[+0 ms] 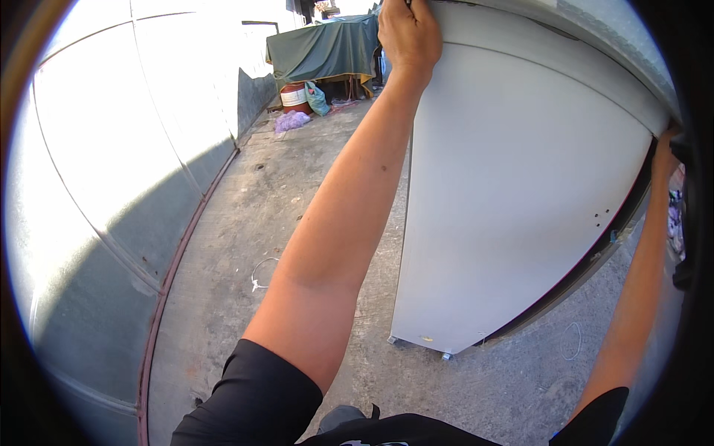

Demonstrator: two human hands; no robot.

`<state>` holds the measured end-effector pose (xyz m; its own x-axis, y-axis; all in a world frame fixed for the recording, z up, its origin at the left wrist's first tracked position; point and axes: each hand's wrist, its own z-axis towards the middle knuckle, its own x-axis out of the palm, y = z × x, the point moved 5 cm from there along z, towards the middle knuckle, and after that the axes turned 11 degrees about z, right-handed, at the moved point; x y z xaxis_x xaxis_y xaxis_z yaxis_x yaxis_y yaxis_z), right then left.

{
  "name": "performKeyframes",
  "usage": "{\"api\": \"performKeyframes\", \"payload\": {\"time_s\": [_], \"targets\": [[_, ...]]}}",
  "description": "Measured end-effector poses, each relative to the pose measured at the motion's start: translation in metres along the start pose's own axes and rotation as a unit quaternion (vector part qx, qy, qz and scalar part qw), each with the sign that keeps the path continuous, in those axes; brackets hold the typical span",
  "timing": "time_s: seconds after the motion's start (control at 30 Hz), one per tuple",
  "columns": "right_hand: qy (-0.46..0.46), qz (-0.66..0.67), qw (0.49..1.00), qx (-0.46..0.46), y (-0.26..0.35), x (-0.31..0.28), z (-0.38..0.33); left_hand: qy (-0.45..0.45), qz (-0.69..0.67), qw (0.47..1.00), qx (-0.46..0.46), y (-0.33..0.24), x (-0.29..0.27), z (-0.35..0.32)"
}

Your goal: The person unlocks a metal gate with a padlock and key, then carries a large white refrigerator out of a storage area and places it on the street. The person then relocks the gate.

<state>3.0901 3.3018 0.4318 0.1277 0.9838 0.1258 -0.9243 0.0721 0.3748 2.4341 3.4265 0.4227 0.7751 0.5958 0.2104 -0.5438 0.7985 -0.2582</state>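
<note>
A tall, pale grey refrigerator-like cabinet (520,186) stands right in front of me, on small feet at its lower end. My left hand (410,39) is up at its top left edge, fingers curled closed against it; the fingertips are cut off by the frame. At the far right, my right hand (665,154) reaches the upper part of the cabinet's right edge, beside a dark gap running down that side. The right fingers are mostly hidden at the dark rim of the picture. Both my arms are stretched out.
A sheet-metal wall (111,171) with a reddish bottom rail (172,275) runs along the left. Farther off, a green tarp (323,48) covers a stand, with a red-and-white bucket (294,97) and bags beneath. Thin wire loops (571,342) lie on the concrete floor (245,215).
</note>
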Motion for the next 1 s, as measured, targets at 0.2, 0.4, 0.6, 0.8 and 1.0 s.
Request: {"api": "performKeyframes", "payload": {"time_s": [0.2,0.4,0.6,0.8,1.0], "targets": [[-0.074,0.156,0.98,0.095,-0.003,0.114,-0.02,0.032,-0.059,0.995,-0.069,0.062,0.126,-0.009],[-0.032,0.235,0.965,0.114,-0.04,0.269,-0.033,0.013,0.017,1.0,-0.022,0.148,0.261,-0.028],[-0.07,0.248,0.959,0.12,-0.075,0.426,-0.043,-0.016,-0.038,0.999,0.007,0.233,0.396,-0.024],[0.055,0.329,0.932,0.143,-0.087,0.575,-0.06,-0.002,-0.005,1.0,0.007,0.333,0.526,-0.032],[0.024,0.294,0.948,0.122,-0.109,0.729,-0.08,0.005,-0.002,1.0,-0.003,0.423,0.649,-0.041]]}}
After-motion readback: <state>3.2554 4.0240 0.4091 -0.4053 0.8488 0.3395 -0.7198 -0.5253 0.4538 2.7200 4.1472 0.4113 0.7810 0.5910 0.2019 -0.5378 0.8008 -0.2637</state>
